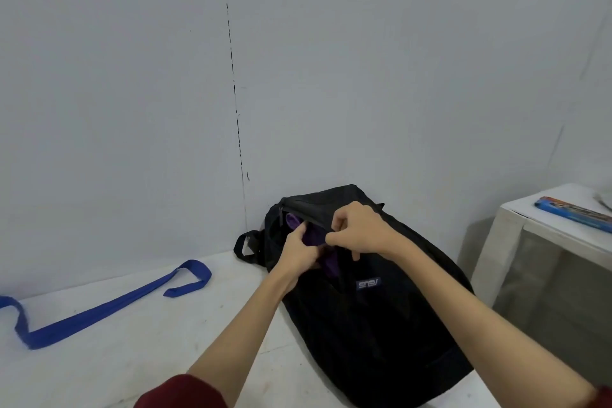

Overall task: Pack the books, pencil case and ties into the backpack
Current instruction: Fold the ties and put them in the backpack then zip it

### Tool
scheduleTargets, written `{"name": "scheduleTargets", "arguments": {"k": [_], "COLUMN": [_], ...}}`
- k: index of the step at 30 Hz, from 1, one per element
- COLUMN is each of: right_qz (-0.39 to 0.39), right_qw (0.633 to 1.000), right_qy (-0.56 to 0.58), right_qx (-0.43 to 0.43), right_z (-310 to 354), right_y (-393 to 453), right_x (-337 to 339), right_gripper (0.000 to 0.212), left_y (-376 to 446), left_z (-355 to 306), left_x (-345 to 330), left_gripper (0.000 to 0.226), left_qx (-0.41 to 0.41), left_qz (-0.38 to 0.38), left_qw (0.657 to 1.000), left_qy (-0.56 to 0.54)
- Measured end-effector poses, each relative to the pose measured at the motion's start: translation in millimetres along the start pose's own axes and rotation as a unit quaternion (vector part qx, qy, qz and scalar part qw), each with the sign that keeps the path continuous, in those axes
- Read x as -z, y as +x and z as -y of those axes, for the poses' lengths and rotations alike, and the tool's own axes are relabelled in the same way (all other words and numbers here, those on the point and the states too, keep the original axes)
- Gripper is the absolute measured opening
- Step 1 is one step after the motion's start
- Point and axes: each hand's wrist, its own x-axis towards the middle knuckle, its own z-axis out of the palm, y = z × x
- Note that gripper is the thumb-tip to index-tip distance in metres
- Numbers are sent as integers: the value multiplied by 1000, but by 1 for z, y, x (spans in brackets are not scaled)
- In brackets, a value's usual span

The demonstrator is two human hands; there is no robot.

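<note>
A black backpack (381,318) lies on the white surface against the wall, its top zip open. A purple tie (314,237) sits partly inside the opening. My left hand (299,253) grips the purple tie at the opening. My right hand (359,230) pinches the upper edge of the opening, holding it apart. A blue tie (109,305) lies stretched out on the surface to the left, well away from both hands. What else is inside the bag is hidden.
A small white table (543,225) stands at the right with a blue, colourfully printed flat object (576,212) on top. The grey wall (298,76) rises directly behind the backpack. The backpack's carry loop (246,247) sticks out to the left.
</note>
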Motion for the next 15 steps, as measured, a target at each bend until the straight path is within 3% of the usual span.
{"name": "scheduleTargets", "arguments": {"k": [3, 7, 9, 12, 15], "right_qz": [8, 23, 24, 24, 23], "right_qw": [999, 999, 999, 999, 999], "right_qy": [30, 34, 37, 41, 33], "right_qx": [-6, -7, -8, -6, -4], "right_z": [0, 3, 4, 5, 5], "right_y": [2, 6, 7, 6, 2], "right_x": [0, -3, -6, -8, -10], "right_gripper": [10, 10, 11, 11, 11], "left_y": [-13, -22, -22, -22, -20], "left_z": [11, 16, 18, 21, 17], "left_x": [3, 11, 12, 10, 6], "left_gripper": [53, 28, 30, 57, 63], "left_qx": [2, 46, 9, -10, 27], "left_qz": [55, 97, 26, -118, -106], "left_qw": [998, 993, 999, 993, 990], "left_qy": [33, -50, -25, -22, -92]}}
